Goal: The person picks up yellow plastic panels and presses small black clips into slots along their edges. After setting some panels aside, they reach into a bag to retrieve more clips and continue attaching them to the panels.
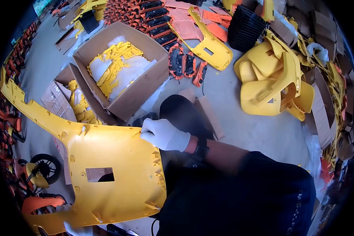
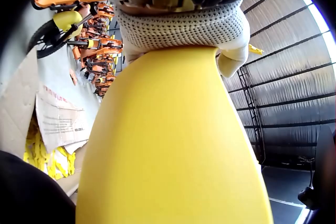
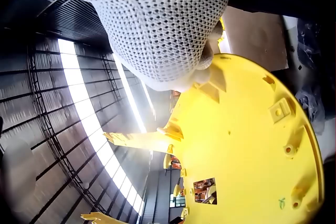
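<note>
A large yellow plastic panel [image 1: 118, 147] is held up in front of the body, its clip-studded inner face toward the head camera. It has a rectangular cutout and long arms reaching left. My white-gloved right hand [image 1: 163, 134] pinches its upper right corner; the right wrist view shows that glove [image 3: 163, 35] at the rim, above moulded bosses. At the bottom of the head view, my gloved left hand [image 1: 78, 229] grips the panel's lower edge, mostly hidden. In the left wrist view its glove [image 2: 181, 27] wraps the end of the smooth outer face, thumb showing at the right.
Beyond the panel stands a cardboard box [image 1: 139, 96] of small yellow parts, beside a smaller box [image 1: 92, 96]. Yellow shells [image 1: 263, 86] are piled at the right. Another yellow panel [image 1: 214, 51] lies on the floor near orange-and-black parts [image 1: 183, 63]. A wheel [image 1: 47, 169] is at left.
</note>
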Motion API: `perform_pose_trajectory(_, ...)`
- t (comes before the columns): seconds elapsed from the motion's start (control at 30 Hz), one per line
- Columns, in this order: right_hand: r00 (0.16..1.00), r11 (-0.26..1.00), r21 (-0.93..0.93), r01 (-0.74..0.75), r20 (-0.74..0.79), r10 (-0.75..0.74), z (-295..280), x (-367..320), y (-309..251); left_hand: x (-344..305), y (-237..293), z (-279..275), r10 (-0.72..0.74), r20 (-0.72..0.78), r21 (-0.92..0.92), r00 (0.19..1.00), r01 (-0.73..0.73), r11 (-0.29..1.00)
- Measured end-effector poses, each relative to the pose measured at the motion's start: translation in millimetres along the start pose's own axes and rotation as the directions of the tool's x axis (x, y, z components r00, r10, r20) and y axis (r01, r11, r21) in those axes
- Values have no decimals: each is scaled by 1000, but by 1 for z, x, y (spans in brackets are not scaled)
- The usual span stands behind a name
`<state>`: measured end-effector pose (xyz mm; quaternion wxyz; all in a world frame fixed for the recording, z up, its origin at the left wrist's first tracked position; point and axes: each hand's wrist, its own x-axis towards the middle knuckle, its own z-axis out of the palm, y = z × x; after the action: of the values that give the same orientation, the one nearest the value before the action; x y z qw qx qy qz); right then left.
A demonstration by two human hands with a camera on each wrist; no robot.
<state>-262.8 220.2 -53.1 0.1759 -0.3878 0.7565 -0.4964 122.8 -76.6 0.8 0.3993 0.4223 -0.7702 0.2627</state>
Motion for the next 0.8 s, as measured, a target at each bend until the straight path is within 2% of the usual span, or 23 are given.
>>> perform_pose_trajectory(0.1,994,994,54,-90,69,87,-1,0,-2,1,-5,3,-178,167,263,970,130,956)
perform_pose_trajectory(0.13,994,992,84,-93,65,88,-1,-3,-1,-8,-22,17,-122,-18,-92,992,120,989)
perform_pose_trajectory(0.17,994,989,112,-98,61,92,0,-5,1,-15,-23,21,-237,-12,-224,971,229,947)
perform_pose_trajectory(0.23,995,978,189,-87,73,74,-2,-5,6,-20,-21,27,-437,56,-472,898,410,780)
perform_pose_trajectory(0.27,995,970,228,-80,75,64,-4,-4,8,-21,-16,24,-460,55,-529,886,416,739)
perform_pose_trajectory(0.37,968,912,355,-204,213,134,-20,3,5,-23,-19,13,-376,31,-604,926,317,731)
perform_pose_trajectory(0.4,942,848,427,-315,248,224,-24,2,-4,-21,-18,12,-349,16,-629,937,281,725)
perform_pose_trajectory(0.5,916,781,490,-389,298,269,-25,5,-6,-16,0,1,-455,148,-700,878,418,579)
perform_pose_trajectory(0.53,919,789,482,-382,291,267,-23,6,-5,-19,-20,12,-227,75,-286,971,239,928)
perform_pose_trajectory(0.63,924,801,472,-368,283,257,-16,14,3,-27,-36,16,-86,63,-171,994,96,981)
perform_pose_trajectory(0.67,921,795,477,-375,287,262,-15,14,5,-29,-35,20,-221,54,-334,974,226,915)
perform_pose_trajectory(0.73,916,781,484,-394,279,289,-14,15,6,-34,-28,26,-461,114,-624,880,425,656)
perform_pose_trajectory(0.8,893,743,498,-448,299,337,-14,15,4,-37,-27,24,-541,234,-799,808,477,366)
